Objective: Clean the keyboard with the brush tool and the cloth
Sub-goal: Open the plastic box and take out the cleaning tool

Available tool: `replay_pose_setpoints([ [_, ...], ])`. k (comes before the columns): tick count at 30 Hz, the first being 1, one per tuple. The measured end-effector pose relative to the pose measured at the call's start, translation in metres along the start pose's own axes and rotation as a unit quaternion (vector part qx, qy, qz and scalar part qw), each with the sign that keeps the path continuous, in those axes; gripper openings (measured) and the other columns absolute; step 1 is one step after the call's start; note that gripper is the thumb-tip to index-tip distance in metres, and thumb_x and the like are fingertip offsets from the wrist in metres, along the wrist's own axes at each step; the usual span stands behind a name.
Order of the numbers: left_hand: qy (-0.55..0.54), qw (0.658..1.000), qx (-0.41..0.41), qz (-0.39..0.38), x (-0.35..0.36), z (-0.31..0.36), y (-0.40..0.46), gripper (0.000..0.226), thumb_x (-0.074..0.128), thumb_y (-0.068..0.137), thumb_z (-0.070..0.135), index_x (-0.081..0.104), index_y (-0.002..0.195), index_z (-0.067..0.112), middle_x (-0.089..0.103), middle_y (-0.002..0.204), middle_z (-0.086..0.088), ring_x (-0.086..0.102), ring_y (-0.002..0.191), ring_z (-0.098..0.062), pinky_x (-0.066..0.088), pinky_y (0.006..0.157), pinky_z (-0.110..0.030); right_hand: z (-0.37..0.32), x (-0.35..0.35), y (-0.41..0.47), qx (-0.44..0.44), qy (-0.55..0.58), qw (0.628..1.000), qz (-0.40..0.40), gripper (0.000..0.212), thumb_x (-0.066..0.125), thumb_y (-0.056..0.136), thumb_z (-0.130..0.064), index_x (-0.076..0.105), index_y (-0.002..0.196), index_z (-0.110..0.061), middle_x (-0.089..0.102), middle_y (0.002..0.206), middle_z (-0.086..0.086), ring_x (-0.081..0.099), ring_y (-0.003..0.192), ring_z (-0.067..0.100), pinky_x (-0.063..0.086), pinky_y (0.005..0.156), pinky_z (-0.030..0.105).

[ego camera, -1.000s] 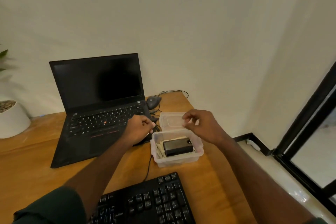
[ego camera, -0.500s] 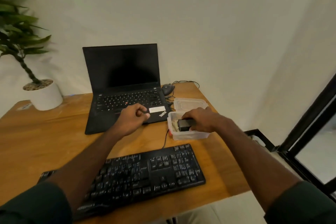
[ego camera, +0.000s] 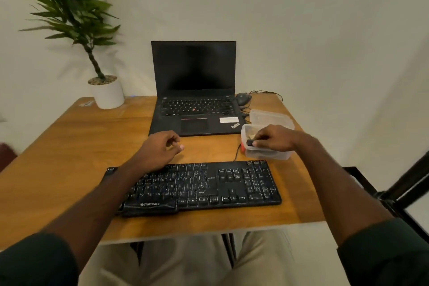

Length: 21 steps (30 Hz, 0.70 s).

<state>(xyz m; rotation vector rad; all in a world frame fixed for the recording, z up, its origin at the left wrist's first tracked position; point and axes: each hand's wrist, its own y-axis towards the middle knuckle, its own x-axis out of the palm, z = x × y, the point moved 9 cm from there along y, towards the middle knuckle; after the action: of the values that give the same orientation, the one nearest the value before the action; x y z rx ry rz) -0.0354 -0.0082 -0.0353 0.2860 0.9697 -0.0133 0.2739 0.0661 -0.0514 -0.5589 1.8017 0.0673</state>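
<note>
- I've got the black full-size keyboard [ego camera: 197, 187] lying flat at the near edge of the wooden table [ego camera: 69, 146], its long side running left to right, with its cable leading off the far edge toward the tub.
- Right hand [ego camera: 274, 140] is down in the clear plastic tub [ego camera: 267, 154] just beyond the keyboard's right end, fingers curled and pinching a small black object [ego camera: 249, 142] at the tub's left rim; I can't tell what that object is.
- Left hand [ego camera: 160, 150] hovers above the table just past the keyboard's far edge, fingers loosely curled, holding nothing.
- Something pale lies in the tub behind the right hand, too hidden to name.
- The tub's clear lid [ego camera: 270, 118] lies flat just behind it.
- An open black laptop [ego camera: 195, 100], screen dark, stands beyond both hands at the middle of the table.
- A dark mouse [ego camera: 242, 98] with its wire sits by the laptop's right rear corner.
- A green plant in a white pot [ego camera: 109, 94] stands on the far left corner.
</note>
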Motion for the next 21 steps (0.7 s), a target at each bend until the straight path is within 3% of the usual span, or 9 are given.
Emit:
replay_pose_setpoints([
  [3, 0.002, 1.000, -0.003, -0.006, 0.004, 0.009, 0.002, 0.020, 0.066, 0.093, 0.029, 0.065, 0.107, 0.015, 0.065, 0.097, 0.003, 0.058, 0.092, -0.011, 0.042, 0.074, -0.026, 0.000, 0.000, 0.003, -0.012, 0.012, 1.000, -0.001, 0.035, 0.057, 0.099, -0.044, 0.067, 0.125, -0.023, 0.064, 0.122, 0.000, 0.059, 0.109, 0.020, 0.047, 0.099, 0.044],
  [7, 0.002, 1.000, -0.002, 0.000, 0.004, 0.021, 0.000, 0.020, 0.066, 0.093, 0.030, 0.065, 0.108, 0.017, 0.064, 0.097, 0.005, 0.056, 0.090, -0.003, 0.039, 0.071, -0.015, 0.003, 0.001, 0.006, -0.044, 0.069, 0.996, 0.028, 0.031, 0.046, 0.105, -0.039, 0.068, 0.114, -0.019, 0.068, 0.108, 0.003, 0.060, 0.096, 0.019, 0.046, 0.086, 0.040],
  [11, -0.003, 1.000, -0.014, 0.004, 0.004, 0.021, -0.007, 0.020, 0.065, 0.093, 0.033, 0.065, 0.106, 0.018, 0.064, 0.097, 0.006, 0.058, 0.094, -0.009, 0.044, 0.076, -0.024, 0.012, -0.001, 0.007, -0.034, 0.084, 0.992, 0.090, 0.034, 0.037, 0.108, -0.037, 0.065, 0.115, -0.019, 0.065, 0.106, 0.001, 0.060, 0.098, 0.023, 0.044, 0.080, 0.037],
  [14, 0.001, 1.000, -0.023, 0.006, 0.004, 0.013, -0.010, 0.020, 0.064, 0.093, 0.035, 0.066, 0.104, 0.019, 0.064, 0.098, 0.006, 0.058, 0.094, -0.009, 0.051, 0.085, -0.037, 0.007, -0.028, -0.006, -0.040, 0.145, 0.968, 0.200, 0.035, 0.035, 0.109, -0.036, 0.066, 0.113, -0.020, 0.067, 0.105, 0.004, 0.061, 0.098, 0.024, 0.047, 0.075, 0.034],
  [16, 0.007, 1.000, -0.017, 0.009, 0.005, 0.011, -0.013, 0.025, 0.062, 0.092, 0.043, 0.067, 0.102, 0.020, 0.065, 0.098, 0.007, 0.058, 0.094, -0.008, 0.051, 0.087, -0.042, 0.000, -0.049, -0.023, -0.036, 0.261, 0.922, 0.283, 0.037, 0.033, 0.109, -0.040, 0.065, 0.114, -0.022, 0.067, 0.105, 0.007, 0.065, 0.096, 0.026, 0.057, 0.074, 0.038],
  [17, 0.009, 1.000, -0.016, 0.013, 0.004, 0.009, -0.014, 0.030, 0.058, 0.090, 0.049, 0.067, 0.102, 0.022, 0.065, 0.098, 0.009, 0.058, 0.095, -0.008, 0.051, 0.088, -0.044, -0.005, -0.053, -0.030, -0.026, 0.362, 0.882, 0.300, 0.037, 0.033, 0.108, -0.043, 0.064, 0.116, -0.023, 0.067, 0.108, 0.009, 0.068, 0.097, 0.028, 0.061, 0.074, 0.043],
  [19, 0.012, 0.999, -0.024, 0.021, 0.001, 0.004, -0.019, 0.036, 0.052, 0.086, 0.056, 0.066, 0.102, 0.027, 0.065, 0.101, 0.012, 0.058, 0.098, -0.008, 0.049, 0.091, -0.047, -0.030, -0.031, -0.032, -0.016, 0.604, 0.766, 0.220, 0.040, 0.032, 0.108, -0.045, 0.060, 0.123, -0.022, 0.067, 0.115, 0.014, 0.071, 0.093, 0.029, 0.062, 0.074, 0.043],
  [21, 0.018, 0.999, -0.036, 0.028, -0.007, -0.007, -0.028, 0.041, 0.049, 0.084, 0.063, 0.064, 0.104, 0.031, 0.063, 0.106, 0.015, 0.056, 0.105, -0.009, 0.045, 0.095, -0.051, -0.071, 0.002, -0.029, -0.029, 0.746, 0.659, 0.090, 0.046, 0.033, 0.107, -0.046, 0.057, 0.131, -0.015, 0.066, 0.118, 0.018, 0.069, 0.089, 0.028, 0.055, 0.067, 0.039],
])
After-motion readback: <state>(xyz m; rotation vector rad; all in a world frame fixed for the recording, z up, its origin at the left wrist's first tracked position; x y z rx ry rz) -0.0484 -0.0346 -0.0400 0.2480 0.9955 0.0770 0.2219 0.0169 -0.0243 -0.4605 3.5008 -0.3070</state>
